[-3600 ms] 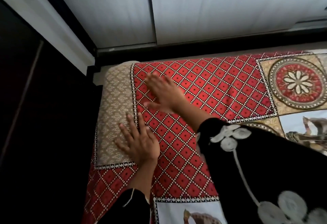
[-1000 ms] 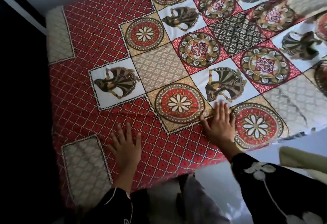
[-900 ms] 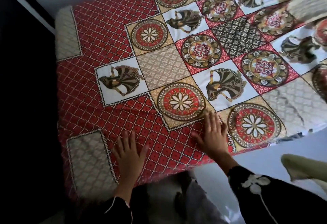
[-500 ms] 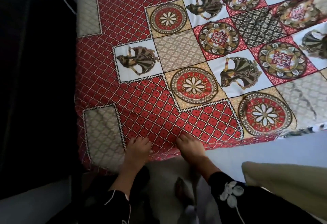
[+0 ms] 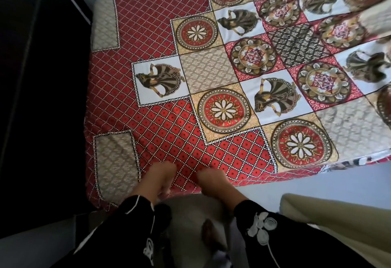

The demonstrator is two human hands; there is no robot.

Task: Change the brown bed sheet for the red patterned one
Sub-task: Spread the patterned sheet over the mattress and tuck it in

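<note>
Fingers (image 5: 166, 186) curled over (both hands alike), gripping red patterned sheet (image 5: 173, 123) at near edge of bed, left hand (image 5: 159, 179) beside right hand (image 5: 211, 183). Lies spread flat across bed top.

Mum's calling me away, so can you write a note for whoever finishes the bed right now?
Left hand: grips the near edge of the red patterned sheet.
Right hand: curled over the same edge, just beside it.
Done: the sheet lies spread and flat across all that shows here; no brown sheet can be seen under it.
Left: probably tuck this near edge in, then check the right side, which runs out of view.
</note>
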